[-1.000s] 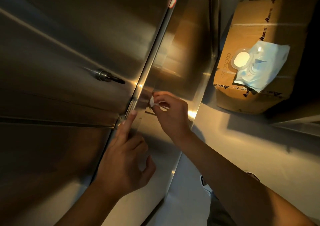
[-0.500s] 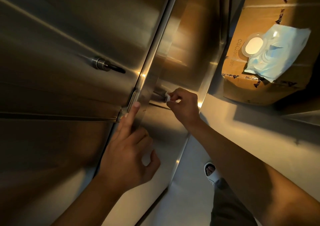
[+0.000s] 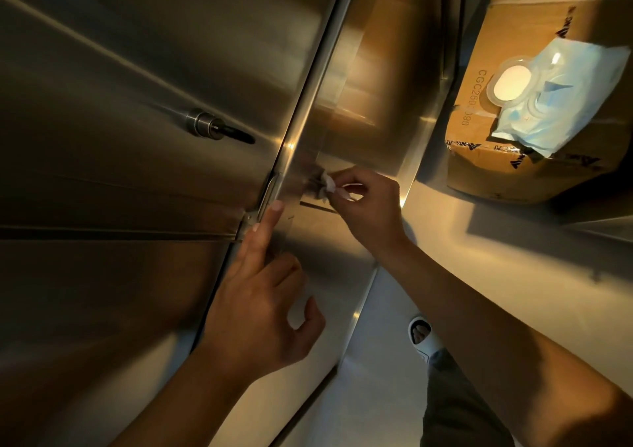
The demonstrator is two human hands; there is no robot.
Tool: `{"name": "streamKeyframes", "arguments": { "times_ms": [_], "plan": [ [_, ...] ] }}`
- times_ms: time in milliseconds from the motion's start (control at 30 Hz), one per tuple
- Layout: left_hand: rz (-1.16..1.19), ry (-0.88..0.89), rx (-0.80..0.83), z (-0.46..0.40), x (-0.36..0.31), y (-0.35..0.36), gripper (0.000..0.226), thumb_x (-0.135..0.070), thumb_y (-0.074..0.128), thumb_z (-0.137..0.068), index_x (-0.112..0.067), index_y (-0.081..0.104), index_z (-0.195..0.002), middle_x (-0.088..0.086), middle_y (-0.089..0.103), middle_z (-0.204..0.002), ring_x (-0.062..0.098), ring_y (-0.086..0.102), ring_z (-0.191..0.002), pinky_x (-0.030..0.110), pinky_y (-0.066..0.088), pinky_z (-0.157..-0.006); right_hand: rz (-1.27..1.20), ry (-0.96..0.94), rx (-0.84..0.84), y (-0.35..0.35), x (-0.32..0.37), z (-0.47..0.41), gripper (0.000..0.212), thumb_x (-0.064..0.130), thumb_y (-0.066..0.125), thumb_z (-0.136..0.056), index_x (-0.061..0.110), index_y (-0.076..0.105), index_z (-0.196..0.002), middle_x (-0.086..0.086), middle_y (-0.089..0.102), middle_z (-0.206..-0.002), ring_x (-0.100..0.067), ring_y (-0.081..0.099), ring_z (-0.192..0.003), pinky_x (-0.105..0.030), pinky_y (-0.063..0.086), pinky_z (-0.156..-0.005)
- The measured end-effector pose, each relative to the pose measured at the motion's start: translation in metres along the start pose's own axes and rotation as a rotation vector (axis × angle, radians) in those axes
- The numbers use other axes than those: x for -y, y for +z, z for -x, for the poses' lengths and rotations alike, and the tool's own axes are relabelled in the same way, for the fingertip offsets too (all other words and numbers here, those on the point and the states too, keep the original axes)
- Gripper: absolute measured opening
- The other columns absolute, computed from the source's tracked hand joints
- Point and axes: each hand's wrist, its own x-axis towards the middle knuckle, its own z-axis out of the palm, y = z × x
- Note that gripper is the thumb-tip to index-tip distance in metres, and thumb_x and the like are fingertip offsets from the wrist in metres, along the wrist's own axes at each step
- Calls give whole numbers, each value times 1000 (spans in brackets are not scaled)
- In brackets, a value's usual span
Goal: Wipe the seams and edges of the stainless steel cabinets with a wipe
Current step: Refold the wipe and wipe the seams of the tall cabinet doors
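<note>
The stainless steel cabinet [image 3: 144, 69] fills the left and middle of the view, its side panel [image 3: 329, 241] facing right. My right hand [image 3: 368, 206] pinches a small crumpled white wipe [image 3: 328, 183] against the side panel, just above a short horizontal seam [image 3: 317, 205]. My left hand [image 3: 260, 306] has its index finger stretched up along the cabinet's vertical corner edge, the tip beside a metal hinge [image 3: 270, 193]; its other fingers are loosely curled and hold nothing.
A keyed lock [image 3: 214, 127] sticks out of the upper cabinet door. A cardboard box [image 3: 534, 158] stands on the floor at the right, with a blue pack of wipes [image 3: 555, 100] on top. My foot in a white sandal [image 3: 423, 338] shows below.
My right hand with the wipe slid right along the panel, then came back left toward the corner edge. The left index finger stays at the hinge.
</note>
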Motion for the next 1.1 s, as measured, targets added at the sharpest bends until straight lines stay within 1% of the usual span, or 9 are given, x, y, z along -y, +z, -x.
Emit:
{"name": "streamKeyframes", "arguments": {
  "times_ms": [100,200,400,500,633,700,800,933,1100],
  "plan": [
    [3,6,-14,0,1,1,16,-25,76,-79,-10,71,-77,1,67,-83,39,23,-156,64,39,-111,-63,-95,-25,10,37,1,7,1,79,-85,5,77,-90,-1,76,-89,-12,72,-85,-29,59,-78],
    [13,15,-35,-1,0,2,16,-25,74,-80,-10,70,-75,1,66,-82,40,26,-155,63,39,-111,-80,-130,-53,15,40,2,6,-2,79,-84,3,76,-86,-2,76,-88,-11,71,-84,-31,58,-77],
    [21,37,-55,-1,1,4,15,-21,72,-81,-9,69,-74,2,63,-79,47,47,-141,63,34,-117,52,4,-90,7,-44,3,18,6,81,-86,2,71,-72,-3,75,-85,-2,71,-85,-23,54,-75],
    [19,43,-47,-2,2,3,14,-21,72,-81,-9,69,-74,2,62,-80,47,51,-137,63,34,-116,115,71,-67,2,-83,0,23,3,82,-83,5,67,-66,1,72,-78,1,69,-80,-18,49,-71],
    [14,37,-40,-2,1,2,14,-20,76,-79,-9,69,-74,2,63,-80,44,36,-149,62,36,-115,316,238,-16,-5,-138,-8,28,5,80,-80,16,64,-59,5,63,-63,-15,61,-65,-22,39,-61],
    [14,40,-34,-2,0,1,14,-21,76,-79,-10,70,-74,2,64,-81,43,31,-152,62,37,-114,448,312,24,-6,-161,-16,28,3,75,-77,19,61,-58,4,58,-61,-22,59,-67,-23,34,-59],
    [14,19,-19,-2,-1,1,14,-22,77,-79,-10,70,-75,2,67,-84,40,24,-155,63,39,-111,597,275,157,-9,-180,-30,18,5,72,-71,13,62,-58,-8,64,-64,-32,61,-71,-34,38,-61],
    [-2,3,2,-2,-2,0,15,-23,78,-79,-11,70,-76,2,68,-86,38,20,-157,64,42,-108,646,308,206,-16,-200,-36,18,0,73,-76,10,68,-62,-14,69,-72,-33,63,-78,-32,38,-67],
    [-16,4,20,-1,-1,-1,17,-25,78,-79,-10,70,-75,2,68,-87,39,19,-157,63,41,-109,732,380,246,-10,-220,-41,8,7,74,-82,5,75,-74,-18,72,-82,-36,66,-86,-34,47,-74]
  ]
}}
